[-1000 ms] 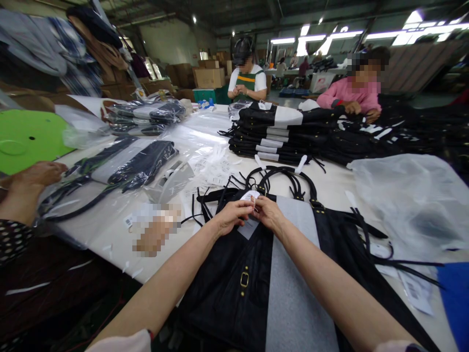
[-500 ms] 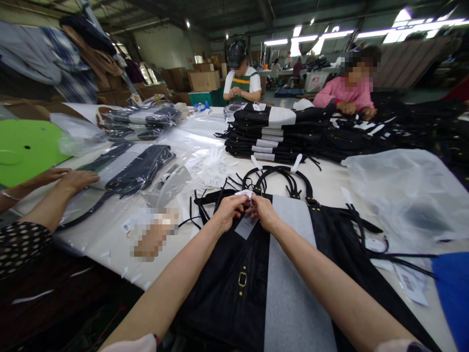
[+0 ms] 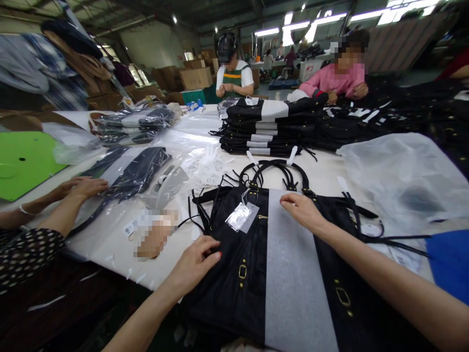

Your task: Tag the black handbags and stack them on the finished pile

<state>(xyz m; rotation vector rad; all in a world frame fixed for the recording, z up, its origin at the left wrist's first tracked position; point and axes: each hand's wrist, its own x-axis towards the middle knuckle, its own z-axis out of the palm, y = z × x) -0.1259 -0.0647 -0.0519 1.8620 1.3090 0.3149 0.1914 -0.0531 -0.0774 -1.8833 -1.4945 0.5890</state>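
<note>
A black handbag (image 3: pixel 230 298) with brass buckles lies on the table below me, a grey strip (image 3: pixel 289 274) running down its front. Its looped handles (image 3: pixel 273 164) point away from me and carry white wraps. Tags (image 3: pixel 240 217) hang from a string near the base of the left handle and rest on the bag. My left hand (image 3: pixel 200 259) is at the bag's left edge, fingers apart and holding nothing. Over the top of the grey strip is my right hand (image 3: pixel 300 209), its fingers loosely bent, with nothing seen in them.
Stacked black bags (image 3: pixel 267 127) stand behind the handbag. A translucent plastic bag (image 3: pixel 406 181) lies at the right, near blue material (image 3: pixel 449 264). At the left, another person's hands (image 3: pixel 84 187) touch a plastic-wrapped bag (image 3: pixel 135 171). Two people work across the table.
Both my hands have let go of the tags and moved apart, left hand toward me and leftward, right hand rightward. The tags now lie on the bag. The view has shifted slightly.
</note>
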